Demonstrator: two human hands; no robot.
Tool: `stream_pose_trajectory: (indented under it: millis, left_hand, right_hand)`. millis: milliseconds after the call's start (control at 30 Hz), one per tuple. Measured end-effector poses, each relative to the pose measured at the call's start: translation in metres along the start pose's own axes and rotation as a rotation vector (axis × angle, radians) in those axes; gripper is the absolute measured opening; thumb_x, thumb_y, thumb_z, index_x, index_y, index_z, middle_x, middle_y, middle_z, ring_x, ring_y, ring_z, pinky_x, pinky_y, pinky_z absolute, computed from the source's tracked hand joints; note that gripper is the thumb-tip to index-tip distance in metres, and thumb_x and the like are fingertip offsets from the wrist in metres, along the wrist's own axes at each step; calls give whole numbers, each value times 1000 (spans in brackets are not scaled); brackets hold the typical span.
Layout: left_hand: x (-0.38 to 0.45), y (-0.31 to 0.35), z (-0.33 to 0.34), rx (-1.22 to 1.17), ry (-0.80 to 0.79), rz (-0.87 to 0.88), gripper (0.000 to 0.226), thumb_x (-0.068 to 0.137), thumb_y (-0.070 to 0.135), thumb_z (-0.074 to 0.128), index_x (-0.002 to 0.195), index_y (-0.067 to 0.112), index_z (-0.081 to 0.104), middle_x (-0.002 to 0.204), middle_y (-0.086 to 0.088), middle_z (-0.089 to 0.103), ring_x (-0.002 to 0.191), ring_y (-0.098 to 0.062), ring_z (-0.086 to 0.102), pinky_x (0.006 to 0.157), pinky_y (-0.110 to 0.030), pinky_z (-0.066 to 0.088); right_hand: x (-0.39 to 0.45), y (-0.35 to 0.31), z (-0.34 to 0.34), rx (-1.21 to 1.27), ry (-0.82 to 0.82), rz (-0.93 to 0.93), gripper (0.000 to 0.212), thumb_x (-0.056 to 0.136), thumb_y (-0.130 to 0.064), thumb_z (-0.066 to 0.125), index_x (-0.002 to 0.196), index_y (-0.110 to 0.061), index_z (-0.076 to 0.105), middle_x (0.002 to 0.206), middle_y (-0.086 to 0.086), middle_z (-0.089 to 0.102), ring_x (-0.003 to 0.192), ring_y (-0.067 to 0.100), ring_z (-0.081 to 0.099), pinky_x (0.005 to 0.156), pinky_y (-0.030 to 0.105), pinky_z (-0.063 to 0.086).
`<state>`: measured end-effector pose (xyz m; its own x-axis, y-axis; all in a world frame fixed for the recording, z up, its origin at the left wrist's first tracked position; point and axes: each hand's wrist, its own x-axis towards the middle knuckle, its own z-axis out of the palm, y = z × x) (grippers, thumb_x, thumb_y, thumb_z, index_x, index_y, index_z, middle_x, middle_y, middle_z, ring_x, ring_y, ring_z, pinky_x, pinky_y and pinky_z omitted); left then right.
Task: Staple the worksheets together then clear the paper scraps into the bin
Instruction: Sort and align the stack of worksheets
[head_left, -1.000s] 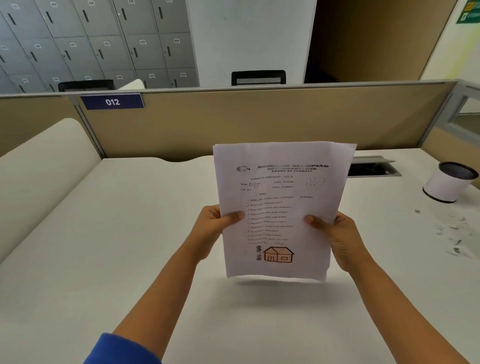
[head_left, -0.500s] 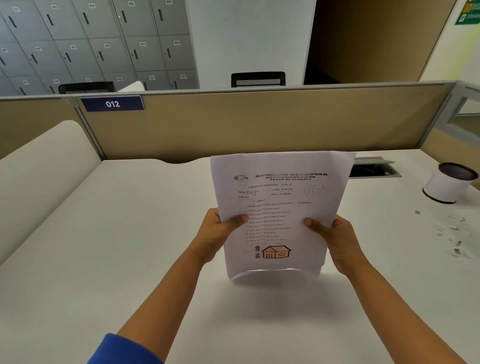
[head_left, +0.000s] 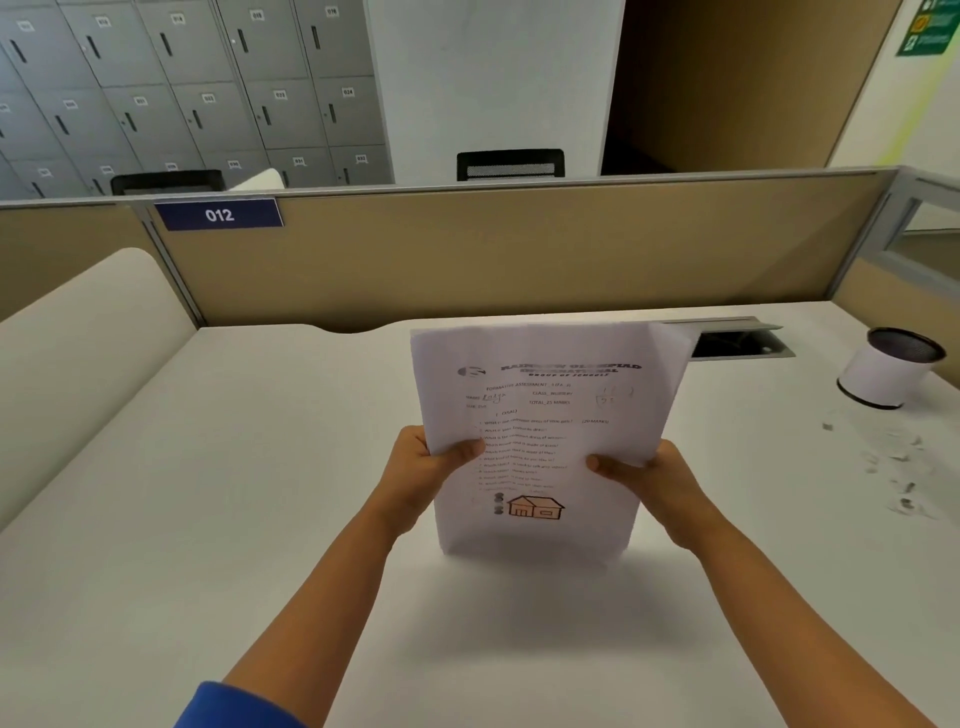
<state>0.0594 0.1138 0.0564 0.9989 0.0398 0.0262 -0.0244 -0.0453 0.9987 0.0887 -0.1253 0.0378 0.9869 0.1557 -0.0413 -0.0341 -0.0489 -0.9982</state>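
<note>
Both hands held the worksheets on end on the desk.

The left hand (head_left: 423, 470) and right hand (head_left: 652, 475) each pinched a side edge of the thin stack of white printed worksheets (head_left: 540, 431), thumbs on the front and the other fingers hidden behind, its bottom edge apparently touching the white desk (head_left: 260, 519). Light and floppy, the sheets would likely slip apart, so a firm hold near one corner seemed wise. Small white paper scraps (head_left: 896, 467) lay near the white cylindrical bin (head_left: 883, 371).
</note>
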Motion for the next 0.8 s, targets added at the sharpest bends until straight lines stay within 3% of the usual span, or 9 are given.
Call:
stream_pose_trajectory:
  millis: [167, 367, 500, 567, 700, 800]
  left_hand:
    - [2, 5, -4, 22, 1, 41, 24, 85, 6, 62, 90, 29, 64, 90, 4, 68, 81, -20, 66, 73, -36, 58]
    - [0, -15, -1, 33, 19, -37, 16, 86, 8, 62, 95, 21, 66, 98, -3, 69, 92, -30, 65, 79, -41, 58]
    - [4, -15, 2, 53, 114, -22, 10, 87, 11, 61, 88, 20, 65, 89, 0, 69, 81, -22, 67, 67, -31, 59]
    - [5, -15, 1, 17, 191, -31, 9, 87, 12, 61, 87, 19, 65, 87, 2, 70, 77, -17, 68, 62, -25, 57]
    - [9, -19, -9, -79, 315, -94, 12, 86, 11, 62, 97, 14, 62, 89, 0, 69, 80, -20, 67, 69, -33, 57]
    - [10, -25, -12, -89, 362, -153, 16, 87, 10, 61, 102, 12, 57, 87, 0, 66, 76, -20, 65, 64, -30, 55]
  right_hand:
    - [2, -8, -2, 6, -11, -39, 20, 79, -5, 68, 92, -21, 65, 97, 5, 69, 87, 24, 65, 69, 29, 57]
    - [1, 13, 0, -34, -26, 20, 18, 81, -11, 68, 93, -23, 66, 97, 2, 70, 91, 25, 66, 69, 22, 58]
    - [2, 14, -2, -60, -25, 57, 13, 82, -12, 67, 91, -21, 66, 95, -1, 70, 86, 13, 67, 61, 14, 56]
    - [2, 19, -4, -100, -53, 107, 14, 84, -10, 65, 98, -15, 66, 100, 5, 72, 87, 14, 68, 63, 16, 56]
    - [-5, 38, -9, -168, -96, 230, 22, 87, -8, 62, 108, -6, 65, 96, 5, 72, 82, 16, 69, 70, 25, 57]
    - [-12, 42, -9, -160, -140, 289, 22, 89, -9, 59, 110, -4, 64, 97, 5, 72, 86, 17, 69, 72, 23, 58]
